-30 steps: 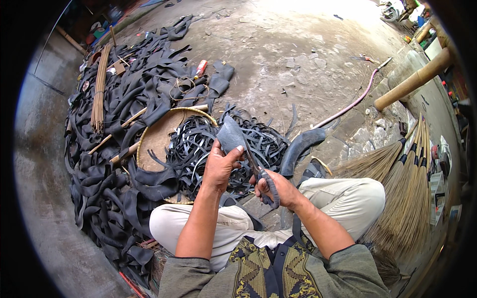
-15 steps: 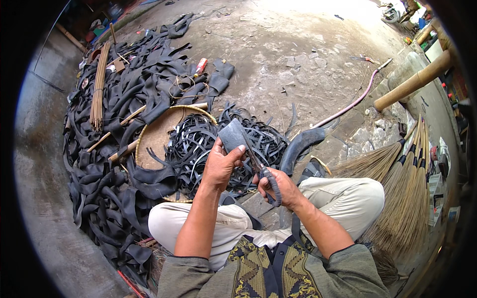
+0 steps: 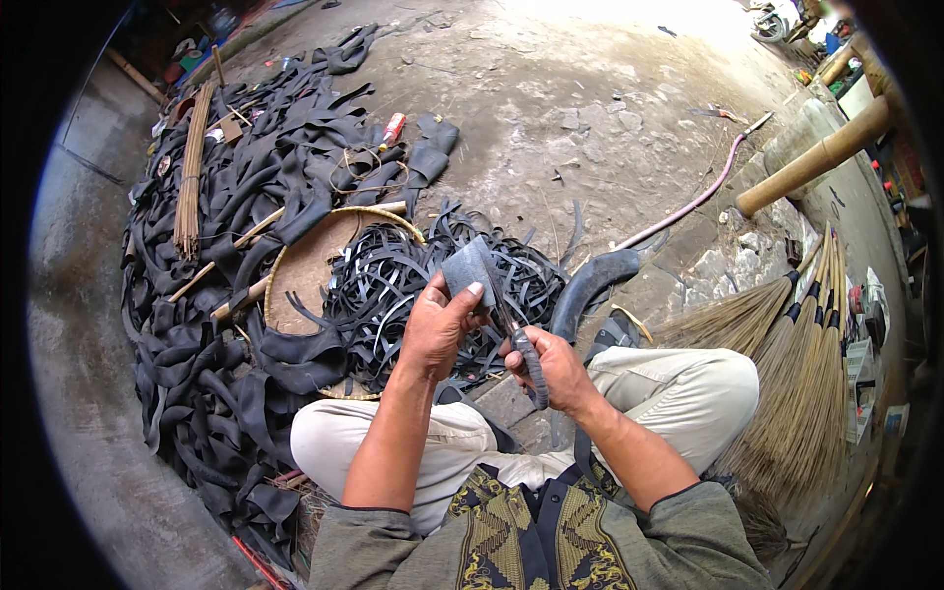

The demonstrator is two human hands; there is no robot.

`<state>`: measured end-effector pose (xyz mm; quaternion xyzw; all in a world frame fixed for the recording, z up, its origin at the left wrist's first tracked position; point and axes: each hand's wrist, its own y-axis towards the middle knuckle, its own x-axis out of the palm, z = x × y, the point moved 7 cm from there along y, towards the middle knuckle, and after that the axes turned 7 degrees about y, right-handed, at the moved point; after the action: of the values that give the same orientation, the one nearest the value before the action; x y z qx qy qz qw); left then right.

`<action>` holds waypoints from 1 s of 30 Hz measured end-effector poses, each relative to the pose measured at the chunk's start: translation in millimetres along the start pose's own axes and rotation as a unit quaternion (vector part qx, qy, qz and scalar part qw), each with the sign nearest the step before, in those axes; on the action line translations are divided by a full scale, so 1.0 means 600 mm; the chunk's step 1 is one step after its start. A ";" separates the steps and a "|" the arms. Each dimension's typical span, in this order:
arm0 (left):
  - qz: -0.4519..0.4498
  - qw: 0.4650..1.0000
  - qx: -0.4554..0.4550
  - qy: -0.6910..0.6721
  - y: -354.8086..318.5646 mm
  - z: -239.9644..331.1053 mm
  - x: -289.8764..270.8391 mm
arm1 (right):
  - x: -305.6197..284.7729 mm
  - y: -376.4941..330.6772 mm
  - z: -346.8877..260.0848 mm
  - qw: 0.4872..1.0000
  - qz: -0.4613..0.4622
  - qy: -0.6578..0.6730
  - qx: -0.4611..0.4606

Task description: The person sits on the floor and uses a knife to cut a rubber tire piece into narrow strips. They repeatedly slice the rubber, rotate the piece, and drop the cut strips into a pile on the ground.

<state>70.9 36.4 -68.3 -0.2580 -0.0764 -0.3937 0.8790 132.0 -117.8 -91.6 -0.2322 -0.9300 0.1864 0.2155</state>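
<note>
While you sit cross-legged on the concrete floor (image 3: 610,88), these lines tell how things lie around you.

Open room: bare floor stretches ahead and to your upper right, with only small scraps on it; a pink hose (image 3: 688,202) crosses it on a slant.
Left edge: a heap of black rubber tubes (image 3: 197,354) crowds your left side right up to your knee, with a bundle of thin sticks (image 3: 189,167) lying on its far part.
Right edge: a row of stick brooms (image 3: 796,344) lies fanned out beside your right leg, and a thick wooden pole (image 3: 821,157) slants beyond them.
Front: a round woven tray (image 3: 295,275) lies just ahead of your knees, half covered by a tangle of cut black rubber strips (image 3: 413,285).
Left hand: your left hand (image 3: 438,329) is closed on a grey rubber piece (image 3: 467,267), thumb and fingers pinching its lower edge.
Right hand: your right hand (image 3: 556,369) is wrapped shut around the dark handle of a knife (image 3: 521,344).
Rubber piece position: it stands above your lap, over the strips, just left of the knife.
Rubber piece look: flat, dull grey, roughly square, held upright.
Blade: it runs up along the right edge of the piece; you cannot tell how deep it sits.
</note>
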 end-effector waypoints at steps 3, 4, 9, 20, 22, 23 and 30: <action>-0.011 0.999 0.029 0.018 -0.002 0.006 0.002 | 0.012 -0.006 -0.016 1.000 -0.006 0.021 -0.023; -0.019 0.999 0.038 0.032 -0.003 0.008 0.004 | 0.011 -0.005 -0.022 0.999 0.010 -0.014 -0.032; -0.055 0.993 0.024 0.103 -0.009 -0.003 0.014 | 0.000 -0.006 -0.047 0.987 0.041 -0.140 -0.068; -0.031 0.998 0.055 0.011 -0.001 0.010 -0.003 | 0.018 -0.014 -0.026 0.998 0.004 -0.035 -0.045; -0.032 0.997 0.053 0.038 -0.008 0.003 0.003 | 0.018 -0.015 -0.034 0.996 0.012 -0.056 -0.065; -0.040 0.997 0.046 0.046 -0.011 -0.001 0.008 | 0.014 -0.015 -0.037 0.994 0.026 -0.084 -0.066; -0.076 0.995 0.033 0.061 -0.017 -0.009 0.027 | 0.002 -0.019 -0.042 0.992 0.058 -0.100 -0.053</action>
<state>74.4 17.5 -63.4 -0.1979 -0.0548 -0.4712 0.8578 139.1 -120.2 -65.2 -0.2769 -0.9405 0.1709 0.0978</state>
